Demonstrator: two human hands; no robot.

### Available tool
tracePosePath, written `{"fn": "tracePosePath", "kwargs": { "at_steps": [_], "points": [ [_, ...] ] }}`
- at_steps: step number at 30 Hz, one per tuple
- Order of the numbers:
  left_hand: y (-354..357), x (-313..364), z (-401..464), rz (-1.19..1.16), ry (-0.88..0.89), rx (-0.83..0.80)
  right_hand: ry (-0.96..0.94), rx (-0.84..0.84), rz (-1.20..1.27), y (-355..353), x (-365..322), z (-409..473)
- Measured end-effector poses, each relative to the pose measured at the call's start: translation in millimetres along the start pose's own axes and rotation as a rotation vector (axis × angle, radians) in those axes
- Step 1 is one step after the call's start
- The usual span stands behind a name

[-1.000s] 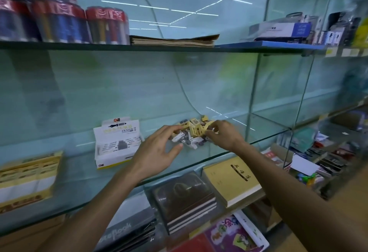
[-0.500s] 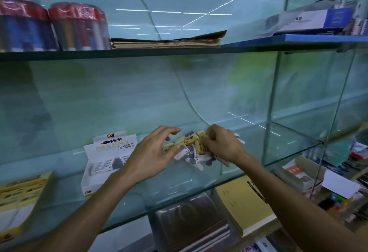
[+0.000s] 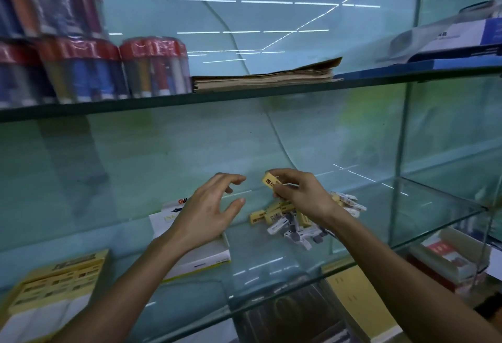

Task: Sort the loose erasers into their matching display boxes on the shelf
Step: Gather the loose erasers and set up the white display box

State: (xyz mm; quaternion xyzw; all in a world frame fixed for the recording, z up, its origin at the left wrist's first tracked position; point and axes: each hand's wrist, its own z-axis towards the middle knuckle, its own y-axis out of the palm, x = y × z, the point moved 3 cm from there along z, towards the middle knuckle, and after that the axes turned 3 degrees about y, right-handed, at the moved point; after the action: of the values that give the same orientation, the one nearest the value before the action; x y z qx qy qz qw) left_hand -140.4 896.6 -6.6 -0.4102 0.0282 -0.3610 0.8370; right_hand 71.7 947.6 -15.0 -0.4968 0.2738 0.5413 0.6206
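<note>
The right hand (image 3: 300,196) is pinching a yellow eraser (image 3: 271,180) between thumb and fingertips, holding it raised above the glass shelf (image 3: 271,269) with its printed end pointing left. Directly beneath and just behind that hand, the pile of loose erasers (image 3: 296,220) is lying on the shelf, yellow ones mixed with white-sleeved grey ones; one yellow piece is sitting at the pile's left edge, apart from both hands. The left hand (image 3: 209,212) is hovering with fingers spread and gently curved, gripping nothing, its fingertips near the raised eraser but not touching it. This hand is hanging over the white display box (image 3: 190,258), hiding much of the box's interior. Further left, at the shelf's near edge, a yellow display box (image 3: 57,285) is lying blurred. On the upper shelf, shrink-wrapped bundles with red tops (image 3: 114,68) are standing beside a flat stack of brown paper (image 3: 266,78).
</note>
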Motion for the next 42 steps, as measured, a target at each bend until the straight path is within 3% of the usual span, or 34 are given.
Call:
{"fn": "tracePosePath", "kwargs": {
  "at_steps": [7,18,21,25,28,42],
  "points": [
    [-23,-12,-16,0.16,0.06,0.002,-0.001,-0.176,0.148,46,-29,1],
    [-48,-28,-39,0.351,0.149,0.031,-0.058,-0.329,0.121,95,-37,6],
    [-60,-37,-50,0.325,0.091,0.036,-0.103,-0.309,0.019,107,-38,10],
    [-84,-53,-70,0.222,-0.047,0.078,-0.29,-0.296,-0.343,129,-39,10],
    [-103,-63,-87,0.18,-0.123,0.07,-0.399,-0.328,-0.475,152,-42,12],
    [-181,-104,-198,0.272,-0.374,-0.145,-0.595,-0.346,-0.472,247,-81,13]
  ]
}}
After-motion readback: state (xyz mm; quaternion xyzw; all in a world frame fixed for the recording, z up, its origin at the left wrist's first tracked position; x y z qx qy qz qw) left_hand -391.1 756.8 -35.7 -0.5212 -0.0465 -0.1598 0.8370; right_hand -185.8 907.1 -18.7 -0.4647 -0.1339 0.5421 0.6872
